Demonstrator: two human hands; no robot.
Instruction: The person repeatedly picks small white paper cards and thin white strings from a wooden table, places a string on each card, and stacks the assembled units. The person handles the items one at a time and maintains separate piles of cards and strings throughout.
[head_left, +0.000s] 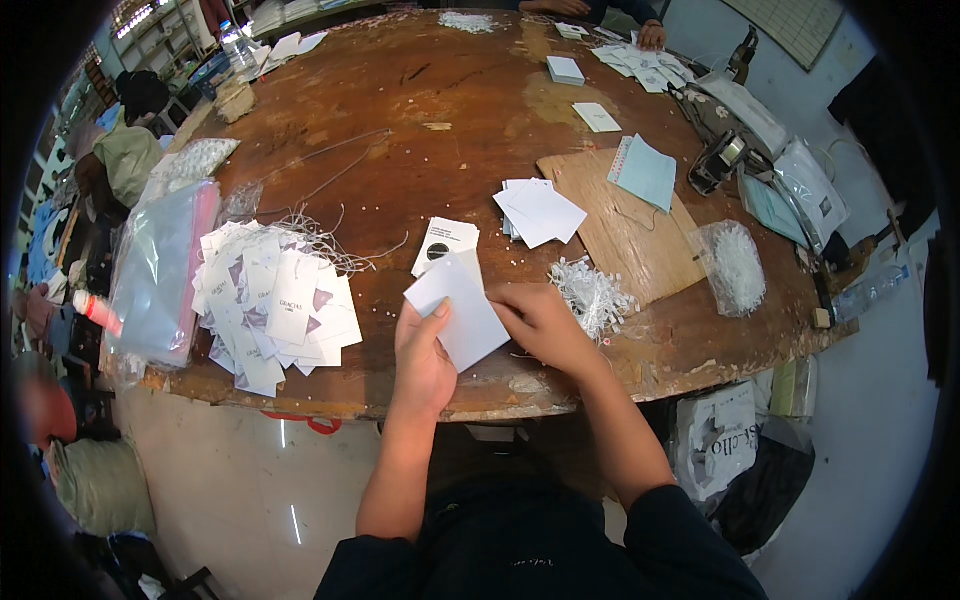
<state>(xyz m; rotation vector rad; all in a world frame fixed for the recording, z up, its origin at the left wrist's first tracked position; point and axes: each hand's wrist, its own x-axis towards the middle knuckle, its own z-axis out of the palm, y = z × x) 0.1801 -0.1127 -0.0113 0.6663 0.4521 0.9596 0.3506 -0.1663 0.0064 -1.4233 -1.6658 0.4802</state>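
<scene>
My left hand (425,355) grips a plain white card (462,315), its thumb lying on the card's face. The card is tilted above the table's near edge. At its right edge my right hand (540,325) is closed, fingertips bent in against the card; whatever they pinch is hidden. Just beyond the card lies a small stack of printed cards (447,240) with a dark round mark. Beside my right hand rests a heap of white plastic tag fasteners (592,298). To the left spreads a pile of printed tags (275,305) with white strings (320,240) at its far side.
The worn wooden table (400,130) carries blank white cards (540,212), a wooden board (610,230) with a light blue booklet (645,172), and a bag of white pieces (733,268). Clear plastic bags (165,270) lie left. Another person's hand (651,37) rests on far cards.
</scene>
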